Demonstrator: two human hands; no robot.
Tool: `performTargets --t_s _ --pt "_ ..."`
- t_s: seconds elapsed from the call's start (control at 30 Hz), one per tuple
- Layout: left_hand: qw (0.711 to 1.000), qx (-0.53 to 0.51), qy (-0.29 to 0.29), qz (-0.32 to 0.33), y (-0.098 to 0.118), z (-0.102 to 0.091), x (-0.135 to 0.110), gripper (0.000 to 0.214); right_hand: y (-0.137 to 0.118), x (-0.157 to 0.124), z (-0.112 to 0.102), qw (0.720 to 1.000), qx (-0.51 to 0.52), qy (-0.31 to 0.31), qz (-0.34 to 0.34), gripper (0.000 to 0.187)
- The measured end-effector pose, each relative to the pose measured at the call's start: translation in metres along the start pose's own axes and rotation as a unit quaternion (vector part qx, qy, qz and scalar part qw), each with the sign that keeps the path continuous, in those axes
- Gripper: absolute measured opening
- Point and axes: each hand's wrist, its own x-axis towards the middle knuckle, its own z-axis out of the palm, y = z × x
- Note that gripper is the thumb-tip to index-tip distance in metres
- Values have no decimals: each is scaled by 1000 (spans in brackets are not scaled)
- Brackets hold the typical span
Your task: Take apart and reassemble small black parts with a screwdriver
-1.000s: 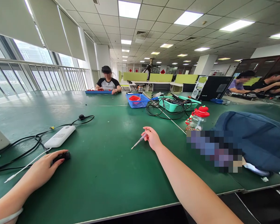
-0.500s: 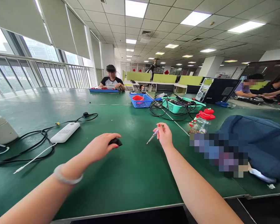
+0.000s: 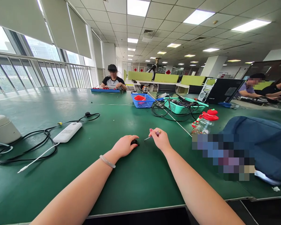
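Observation:
My left hand (image 3: 124, 146), with a pale bangle at the wrist, is closed around a small black object (image 3: 134, 142) low over the green table. Most of that object is hidden by the fingers, so its kind is unclear. To the right, my right hand (image 3: 162, 140) grips a small screwdriver (image 3: 152, 136) with a clear purplish handle. Its thin metal shaft points left toward the black object, with a short gap between them.
A white power strip (image 3: 67, 132) and black cables lie on the left. Farther off stand a blue basket (image 3: 144, 104) and a green basket (image 3: 178, 110) of cables. A red-lidded bottle (image 3: 204, 122) and dark blue bag (image 3: 259, 140) are on the right. A person (image 3: 112, 82) sits across.
My left hand has moved right with the black object, closer to my right hand. The screwdriver has tilted flatter, its tip now pointing more to the left.

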Motion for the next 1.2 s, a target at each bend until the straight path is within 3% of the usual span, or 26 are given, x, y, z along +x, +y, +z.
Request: performTargets --t_s 0.17,0.3,0.57,1.07,1.2 --pt "997 4 36 -67 -3 4 2 48 0 -2 -2 999 -14 -19 31 54" --pt "994 12 48 -98 -8 4 6 47 -9 -5 -2 1000 -15 -27 1 49" --pt "994 4 37 -102 -7 4 6 44 -25 -13 3 994 63 -61 -68 44" --pt "994 -14 34 -99 -8 8 6 44 -26 -19 12 974 -8 -140 -180 38" --pt "994 -16 35 -102 -9 8 5 43 -30 -21 14 969 -32 -136 -205 36"
